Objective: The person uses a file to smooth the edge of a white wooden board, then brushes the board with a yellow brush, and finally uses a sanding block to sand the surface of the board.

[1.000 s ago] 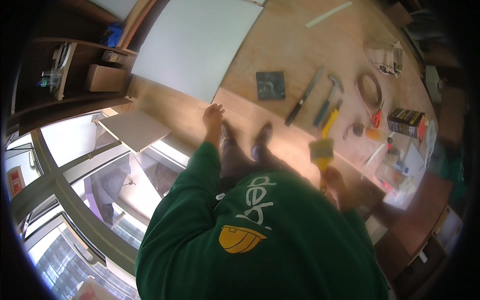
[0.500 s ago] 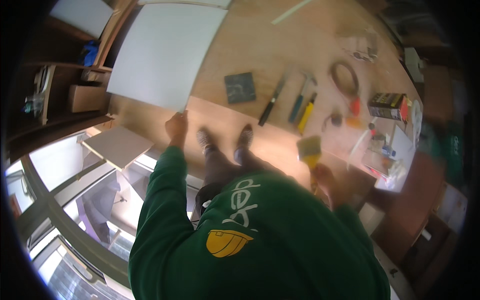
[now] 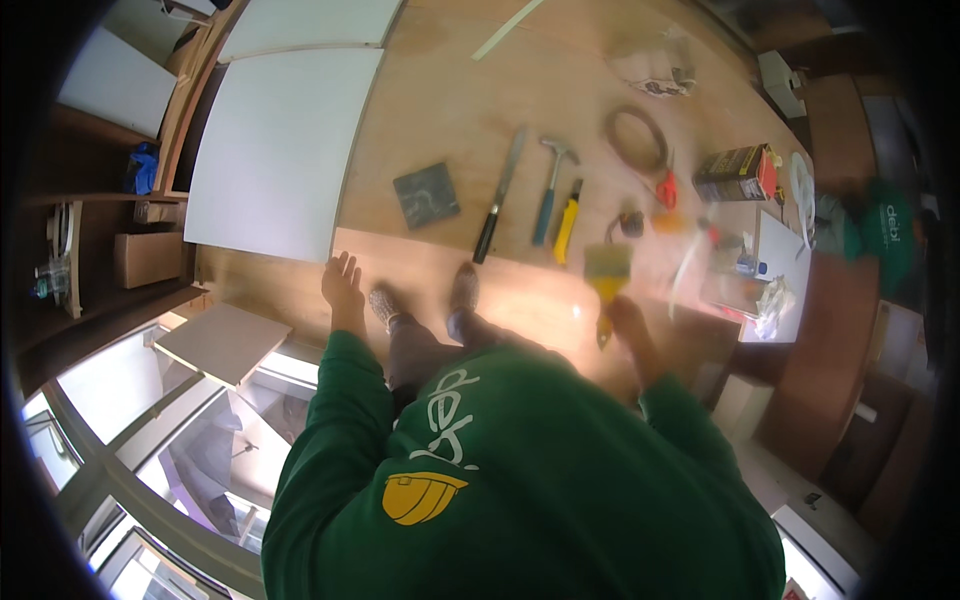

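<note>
My left hand (image 3: 343, 287) is open, fingers spread, just below the near corner of a large white panel (image 3: 270, 150); whether a fingertip touches it I cannot tell. My right hand (image 3: 630, 325) is closed on the yellow handle of a flat paintbrush (image 3: 606, 268), bristles pointing away from me. Beyond the hands, on the wooden worktop (image 3: 440, 110), lie a dark square sheet (image 3: 427, 195), a long black-handled blade-like tool (image 3: 500, 195), a hammer (image 3: 552, 190) with a blue-green handle and a yellow utility knife (image 3: 568, 222).
Farther right are a brown ring-shaped roll (image 3: 637, 138), red-handled scissors (image 3: 667, 188), a dark can (image 3: 735, 174) and a white board (image 3: 775, 275) with clutter. Shelves with a cardboard box (image 3: 150, 258) stand at the left. Another person's green sleeve (image 3: 885, 235) shows far right.
My left hand has opened at the panel's corner, where its fingers were closed before. The paintbrush has swung a little in my right hand. The whole view has shifted, moving the worktop leftward.
</note>
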A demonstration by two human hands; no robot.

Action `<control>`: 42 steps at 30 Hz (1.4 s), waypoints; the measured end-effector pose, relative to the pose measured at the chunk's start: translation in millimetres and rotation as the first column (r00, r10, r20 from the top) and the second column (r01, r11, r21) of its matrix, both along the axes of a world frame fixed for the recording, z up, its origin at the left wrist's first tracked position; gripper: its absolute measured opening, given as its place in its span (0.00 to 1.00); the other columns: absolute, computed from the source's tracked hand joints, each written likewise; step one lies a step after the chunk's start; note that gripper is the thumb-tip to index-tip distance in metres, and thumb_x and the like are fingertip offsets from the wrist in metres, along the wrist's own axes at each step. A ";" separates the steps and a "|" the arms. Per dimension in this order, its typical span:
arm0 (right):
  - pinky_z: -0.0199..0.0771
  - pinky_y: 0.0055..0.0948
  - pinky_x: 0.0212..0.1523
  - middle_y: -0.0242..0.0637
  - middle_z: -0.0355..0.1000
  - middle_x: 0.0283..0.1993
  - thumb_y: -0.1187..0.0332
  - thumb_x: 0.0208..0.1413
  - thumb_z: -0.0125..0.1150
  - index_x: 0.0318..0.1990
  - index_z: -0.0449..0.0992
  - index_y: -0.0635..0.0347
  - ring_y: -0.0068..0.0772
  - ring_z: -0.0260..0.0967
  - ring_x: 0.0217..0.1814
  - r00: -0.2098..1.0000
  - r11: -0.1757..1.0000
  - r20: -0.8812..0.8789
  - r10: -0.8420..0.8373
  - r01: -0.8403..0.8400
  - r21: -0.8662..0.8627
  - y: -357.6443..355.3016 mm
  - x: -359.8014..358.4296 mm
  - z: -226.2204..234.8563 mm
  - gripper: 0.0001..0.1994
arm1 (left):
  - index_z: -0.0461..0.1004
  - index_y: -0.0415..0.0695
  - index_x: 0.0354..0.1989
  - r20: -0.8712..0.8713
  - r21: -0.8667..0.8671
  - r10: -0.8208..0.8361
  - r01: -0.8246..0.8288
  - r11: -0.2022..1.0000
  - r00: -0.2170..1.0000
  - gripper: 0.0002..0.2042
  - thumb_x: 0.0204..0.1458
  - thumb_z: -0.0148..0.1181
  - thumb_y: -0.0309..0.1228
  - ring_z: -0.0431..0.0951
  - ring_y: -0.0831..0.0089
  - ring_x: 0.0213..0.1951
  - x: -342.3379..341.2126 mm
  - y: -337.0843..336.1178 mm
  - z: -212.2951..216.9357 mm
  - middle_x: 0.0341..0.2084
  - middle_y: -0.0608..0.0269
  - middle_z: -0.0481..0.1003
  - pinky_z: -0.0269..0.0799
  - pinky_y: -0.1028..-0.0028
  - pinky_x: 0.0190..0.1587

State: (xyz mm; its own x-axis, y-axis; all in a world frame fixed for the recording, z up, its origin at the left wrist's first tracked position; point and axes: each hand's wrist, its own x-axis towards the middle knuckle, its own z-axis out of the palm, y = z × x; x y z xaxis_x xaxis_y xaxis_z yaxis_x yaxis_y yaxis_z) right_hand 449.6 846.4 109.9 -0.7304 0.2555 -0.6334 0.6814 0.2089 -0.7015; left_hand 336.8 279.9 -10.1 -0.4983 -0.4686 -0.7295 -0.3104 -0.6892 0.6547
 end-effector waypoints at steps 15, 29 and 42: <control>0.70 0.29 0.34 0.32 0.73 0.31 0.65 0.64 0.62 0.40 0.77 0.64 0.26 0.70 0.31 0.999 0.993 0.036 0.021 -0.025 0.117 -8.1 -19.4 2.7 0.09 | 0.76 0.31 0.43 0.135 -0.001 0.037 -0.037 0.999 0.990 0.11 0.67 0.51 0.28 0.78 0.68 0.44 -19.2 -12.5 5.9 0.39 0.57 0.77 0.81 0.69 0.47; 0.71 0.30 0.33 0.34 0.74 0.30 0.65 0.62 0.61 0.38 0.77 0.63 0.27 0.71 0.30 0.987 0.972 0.123 0.108 -0.131 0.195 2.2 -4.0 -3.1 0.09 | 0.76 0.35 0.45 0.237 0.118 0.237 -0.270 0.956 0.942 0.14 0.66 0.53 0.36 0.80 0.56 0.47 -13.1 -20.2 -15.6 0.42 0.53 0.80 0.79 0.54 0.47; 0.72 0.29 0.27 0.36 0.72 0.29 0.69 0.66 0.57 0.45 0.74 0.62 0.29 0.71 0.26 0.998 0.998 0.027 -0.059 0.059 0.001 -20.9 -40.8 0.5 0.07 | 0.69 0.46 0.54 -0.095 0.338 -0.207 0.227 0.913 0.974 0.13 0.68 0.49 0.40 0.74 0.54 0.61 -24.4 2.2 2.0 0.56 0.54 0.76 0.68 0.53 0.63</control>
